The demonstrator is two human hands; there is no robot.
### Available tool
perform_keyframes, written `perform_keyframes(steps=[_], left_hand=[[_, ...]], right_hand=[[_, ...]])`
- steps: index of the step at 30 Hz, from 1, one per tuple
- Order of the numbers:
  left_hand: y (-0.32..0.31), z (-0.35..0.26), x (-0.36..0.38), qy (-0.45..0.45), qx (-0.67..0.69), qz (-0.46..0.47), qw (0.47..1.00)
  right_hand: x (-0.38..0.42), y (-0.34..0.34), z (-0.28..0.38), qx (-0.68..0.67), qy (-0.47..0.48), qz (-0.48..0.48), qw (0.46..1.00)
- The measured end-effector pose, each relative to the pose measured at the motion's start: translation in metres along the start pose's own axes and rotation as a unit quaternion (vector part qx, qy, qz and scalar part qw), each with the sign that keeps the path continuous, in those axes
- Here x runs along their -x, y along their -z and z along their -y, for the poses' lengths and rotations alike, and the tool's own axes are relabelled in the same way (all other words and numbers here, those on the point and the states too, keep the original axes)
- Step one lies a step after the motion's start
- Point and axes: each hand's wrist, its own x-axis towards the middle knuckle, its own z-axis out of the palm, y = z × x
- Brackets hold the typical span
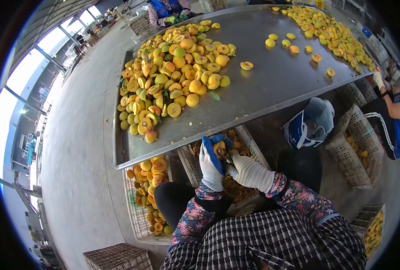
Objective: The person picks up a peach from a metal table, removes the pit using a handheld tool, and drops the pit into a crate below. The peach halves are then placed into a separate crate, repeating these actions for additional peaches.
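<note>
L hand (211,163) grips a fruit (219,148), ctr of frame; R hand (252,172) adj., can't tell its grip. Metal table (254,96), upper ctr; concrete flr (76,135), left side.

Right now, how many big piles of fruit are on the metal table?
2: the left pile at the left end of the table, and the right pile along its far right side. No pile looks hidden.

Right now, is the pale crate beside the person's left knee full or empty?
It looks mostly full: cut fruit is piled inside the pale crate, hiding most of its bottom.
</note>
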Motion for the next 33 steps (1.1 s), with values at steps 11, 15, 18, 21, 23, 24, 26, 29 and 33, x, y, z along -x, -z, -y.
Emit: perform_keyframes(steps=[11,15,18,21,23,24,26,29,33], left_hand=[[-0.005,-0.021,-0.006,0.255,0.413,-0.091,0.870],[-0.002,-0.018,-0.002,0.258,0.407,-0.066,0.874],[0.002,-0.008,-0.003,0.266,0.376,-0.018,0.887],[0.015,-0.007,-0.010,0.029,0.113,0.108,0.987],[0.015,-0.002,-0.011,0.118,0.213,0.116,0.963],[0.016,-0.008,-0.010,0.077,0.180,0.110,0.975],[0.019,-0.017,-0.013,0.145,0.214,0.112,0.960],[0.018,-0.012,-0.023,0.397,0.353,0.138,0.836],[0.022,-0.002,-0.019,0.164,0.204,0.204,0.943]], right_hand=[[0.000,0.022,0.020,-0.384,-0.208,0.152,0.887],[0.002,-0.001,0.000,-0.138,-0.053,0.076,0.986],[0.003,-0.008,-0.012,-0.064,-0.009,0.058,0.996],[0.004,0.001,-0.007,-0.146,-0.018,0.081,0.986],[0.004,0.004,-0.005,-0.209,-0.060,0.129,0.968],[0.004,0.004,-0.007,-0.236,-0.094,0.162,0.954],[0.004,-0.001,-0.012,-0.223,-0.064,0.143,0.962],[0.009,-0.026,-0.030,-0.125,0.101,0.006,0.987],[0.009,-0.012,-0.018,-0.325,-0.073,0.112,0.936]])
